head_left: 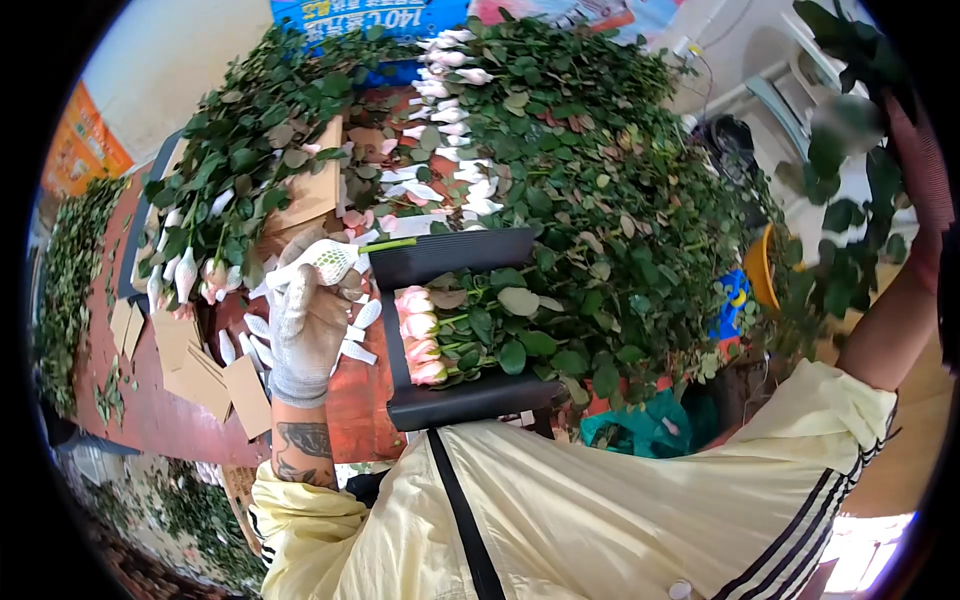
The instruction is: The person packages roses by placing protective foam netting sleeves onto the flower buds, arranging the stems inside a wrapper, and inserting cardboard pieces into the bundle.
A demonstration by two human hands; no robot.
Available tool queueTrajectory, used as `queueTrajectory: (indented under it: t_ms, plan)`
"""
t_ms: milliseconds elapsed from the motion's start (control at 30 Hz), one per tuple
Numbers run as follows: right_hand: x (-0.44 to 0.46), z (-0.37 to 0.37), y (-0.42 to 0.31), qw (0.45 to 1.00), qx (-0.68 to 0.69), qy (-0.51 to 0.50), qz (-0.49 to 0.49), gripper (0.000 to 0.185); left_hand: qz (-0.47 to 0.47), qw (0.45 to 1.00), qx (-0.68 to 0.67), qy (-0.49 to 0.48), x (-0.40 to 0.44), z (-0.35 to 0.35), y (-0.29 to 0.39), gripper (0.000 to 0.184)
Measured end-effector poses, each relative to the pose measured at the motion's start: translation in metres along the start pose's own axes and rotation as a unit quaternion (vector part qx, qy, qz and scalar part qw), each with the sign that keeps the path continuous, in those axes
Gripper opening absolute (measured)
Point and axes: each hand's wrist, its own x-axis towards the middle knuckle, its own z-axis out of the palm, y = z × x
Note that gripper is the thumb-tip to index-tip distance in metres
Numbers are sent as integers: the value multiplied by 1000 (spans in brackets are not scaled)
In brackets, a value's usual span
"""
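My gloved left hand point(305, 335) is closed around a rosebud in a white mesh sleeve point(332, 262); its short green stem points right, above a black U-shaped holder point(455, 258). Inside the holder, several pale pink roses point(420, 335) lie in a row, heads to the left and leafy stems to the right. White sleeves point(358, 345) lie beside my left hand. My right hand point(915, 165), in a reddish glove, is raised at the far right. A leafy rose stem point(865, 215) hangs at it; its fingers are partly hidden.
Large heaps of leafy roses point(610, 180) cover the table's far and right parts, many with white-sleeved heads point(450, 115). Another pile point(245, 150) lies at the left with cardboard pieces point(245, 395) near it. A yellow basin point(765, 265) and green bag point(650, 425) sit at the right.
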Motion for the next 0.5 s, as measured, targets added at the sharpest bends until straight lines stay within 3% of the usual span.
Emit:
queueTrajectory:
  t_ms: [33, 67, 133, 200, 233, 267, 300, 333, 400, 433, 467, 500]
  plan:
    - [-17, 10, 10, 976, 145, 30, 161, 31, 3, 1000, 7, 23, 0, 7, -4, 43]
    - [-26, 12, 16, 964, 168, -13, 208, 30, -3, 999, 33, 25, 0, 12, -5, 44]
    - [-43, 22, 19, 919, 187, -199, 284, 30, -10, 998, 57, 2, -1, 9, -9, 47]
    - [-57, 52, -9, 793, 140, -457, 378, 28, -22, 996, 89, -12, -5, 9, -7, 49]
    - [-80, 75, -10, 708, 227, -558, 370, 35, -34, 991, 127, -25, -9, 9, -5, 52]
    - [-104, 107, -11, 689, 128, -689, 188, 45, -33, 991, 126, -17, -13, 8, -5, 52]
    - [-181, 156, 13, 708, 130, -692, 60, 53, -41, 991, 128, -17, -16, 7, -4, 54]
    - [-197, 167, -18, 670, 70, -739, -33, 52, -47, 990, 131, -17, -18, 8, -4, 57]
    - [-230, 176, -26, 758, 98, -645, -16, 50, -55, 978, 200, -2, -25, 9, -10, 65]
    - [-213, 171, -35, 780, 179, -600, -6, 50, -52, 969, 241, -11, -27, 19, -11, 66]
    - [-192, 162, -50, 802, 296, -518, 29, 52, -54, 958, 281, -25, -28, 29, -12, 68]
    - [-174, 150, -71, 855, 289, -428, 42, 57, -81, 960, 264, -40, -31, 32, -19, 71]
